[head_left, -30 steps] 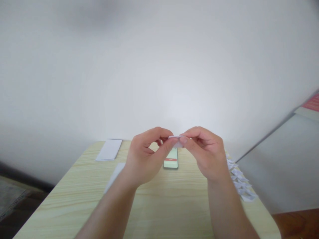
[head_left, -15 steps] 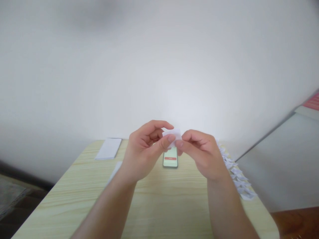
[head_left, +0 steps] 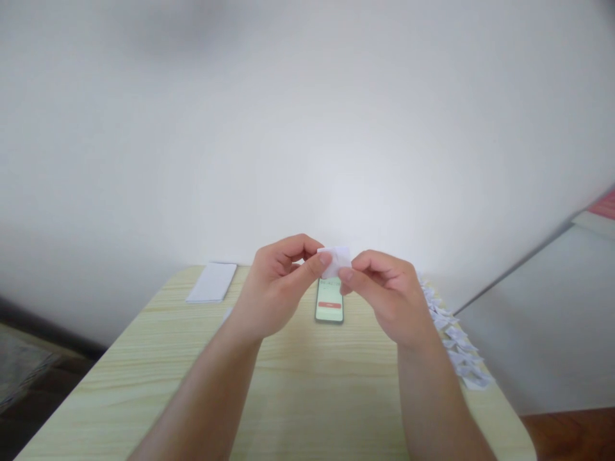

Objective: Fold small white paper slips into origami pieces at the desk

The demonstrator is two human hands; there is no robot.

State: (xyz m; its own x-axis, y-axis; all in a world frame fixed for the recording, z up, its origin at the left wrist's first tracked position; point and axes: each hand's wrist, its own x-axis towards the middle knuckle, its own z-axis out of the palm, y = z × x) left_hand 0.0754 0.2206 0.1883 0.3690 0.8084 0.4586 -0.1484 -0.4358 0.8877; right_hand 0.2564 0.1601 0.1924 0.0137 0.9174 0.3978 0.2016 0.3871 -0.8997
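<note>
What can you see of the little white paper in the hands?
The small white squarish paper looks folded, with faint creases. The bare left hand pinches its left side; the right hand grips its lower right corner. Held up off the pale wood-look table, it covers the top of the dark-edged phone in this view.

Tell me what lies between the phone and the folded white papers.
In the head view: bare table beside the phone, then the right hand, which hides the rest up to the folded white papers.
</note>
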